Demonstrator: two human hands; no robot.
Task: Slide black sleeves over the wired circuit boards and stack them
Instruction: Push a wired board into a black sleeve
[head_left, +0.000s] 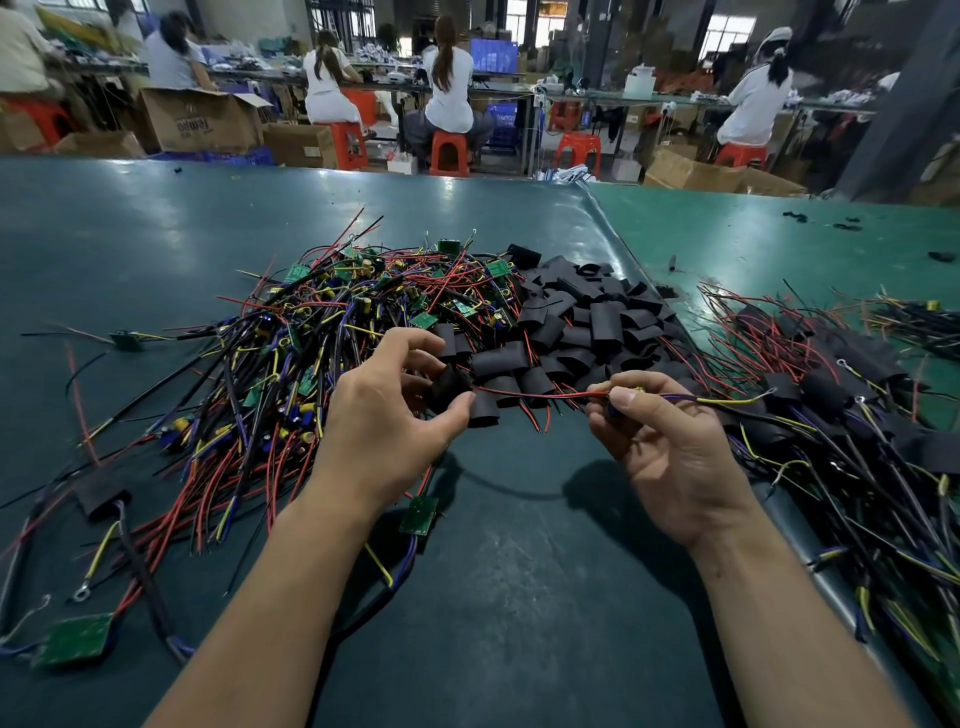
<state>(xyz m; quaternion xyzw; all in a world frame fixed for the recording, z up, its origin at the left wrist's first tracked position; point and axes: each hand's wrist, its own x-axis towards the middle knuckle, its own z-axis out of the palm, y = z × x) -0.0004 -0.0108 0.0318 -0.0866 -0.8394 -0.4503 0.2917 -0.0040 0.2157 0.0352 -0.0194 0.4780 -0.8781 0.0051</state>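
Left hand, centre frame, back to camera, pinches a black sleeve between thumb and curled fingers. Right hand, palm up at centre right, grips a wired board, its red wire running into the sleeve. Both are raised above the table.

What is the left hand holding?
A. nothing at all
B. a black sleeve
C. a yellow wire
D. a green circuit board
B: the left hand pinches a black sleeve between thumb and fingers, while the right hand grips the wired board, whose red wires run toward the sleeve.
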